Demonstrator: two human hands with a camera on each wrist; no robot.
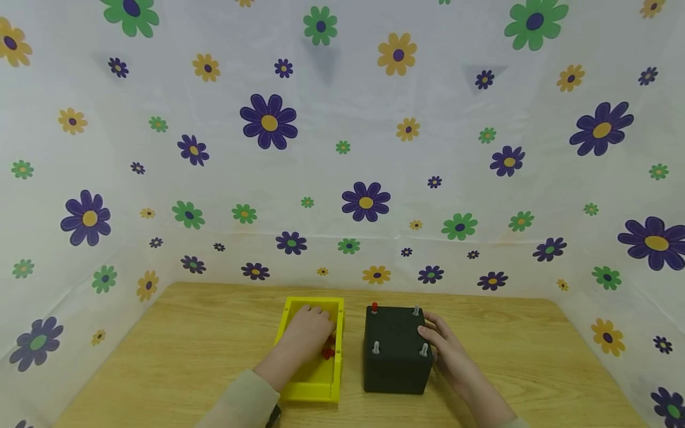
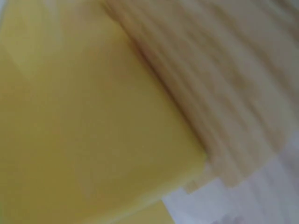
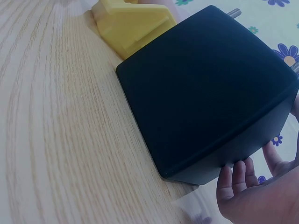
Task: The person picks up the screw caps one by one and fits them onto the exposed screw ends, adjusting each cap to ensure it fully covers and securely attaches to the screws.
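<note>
So, we pick it up with both hands busy over the wood-grain table [image 1: 203, 351]: the left hand [image 1: 309, 330] is down inside the yellow bin [image 1: 308, 392], knuckles toward twelve o'clock, its fingertips hidden, so whether it is clenched or grasping anything I can't tell. Small red pieces [image 1: 328, 353] peek out in the bin just beside that hand, at about five o'clock from the knuckles. Over at three o'clock from the bin, a little gap between them, sits the black box [image 1: 398, 356], upright on the table. Four posts stand on its top: a red-capped one [image 1: 374, 308] near half past ten, and three metal posts [image 1: 376, 348] at about half past one, half past four and half past seven. On the box's three o'clock side we have the right hand [image 1: 448, 349], unclenched, fingers [image 3: 238, 177] resting against that side, thumb laid over the top edge. The left wrist view is a blur of yellow and wood. Up at twelve o'clock, beyond the table, hangs a white flower-printed sheet [image 1: 321, 166], purple, green and orange blooms all over.
</note>
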